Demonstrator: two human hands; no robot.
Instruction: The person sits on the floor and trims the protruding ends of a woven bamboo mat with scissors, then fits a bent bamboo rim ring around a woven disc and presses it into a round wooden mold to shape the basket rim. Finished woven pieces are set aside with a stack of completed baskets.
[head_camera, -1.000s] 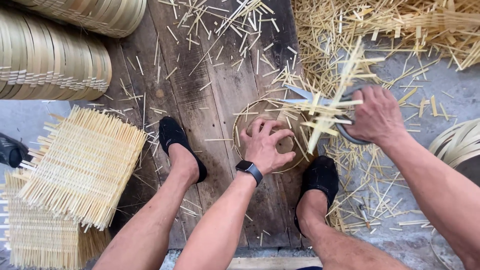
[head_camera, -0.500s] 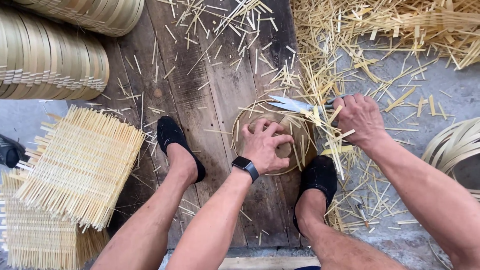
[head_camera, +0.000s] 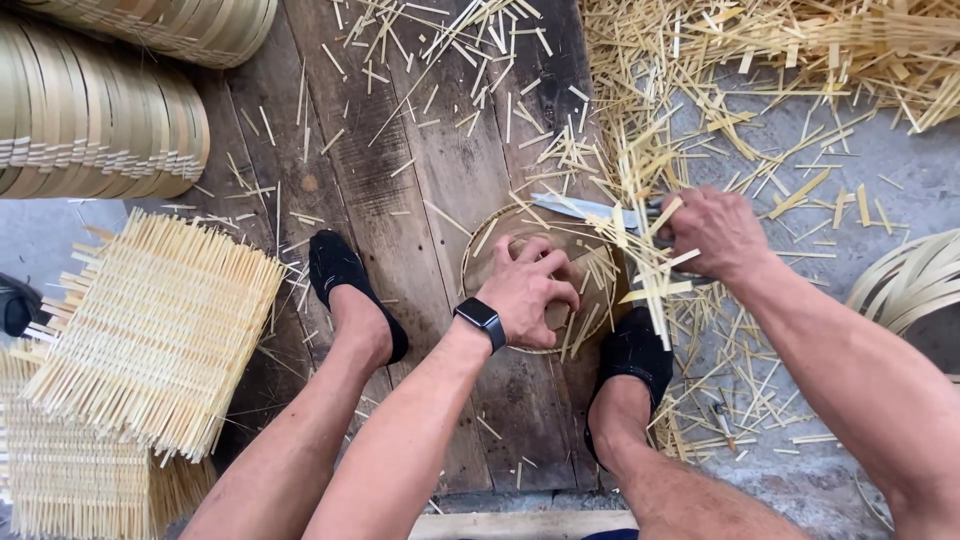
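Observation:
My left hand (head_camera: 530, 288), with a dark watch on the wrist, presses flat on a small round woven bamboo tray (head_camera: 590, 262) lying on the wooden boards between my two black shoes. My right hand (head_camera: 715, 232) grips the handle of a knife (head_camera: 585, 208) whose grey blade lies across the tray's far rim. Cut bamboo strips (head_camera: 650, 270) hang and fall around the blade beside the tray's right edge.
Square woven bamboo mats (head_camera: 150, 330) are stacked at the left. Stacks of round bamboo hoops (head_camera: 95, 120) lie at the upper left, more hoops (head_camera: 905, 285) at the right. Loose bamboo offcuts (head_camera: 760, 90) litter the boards and concrete floor.
My right hand with the knife has moved left and down toward the tray rim. The bunch of strips it lifted has dropped. My left hand stayed on the tray.

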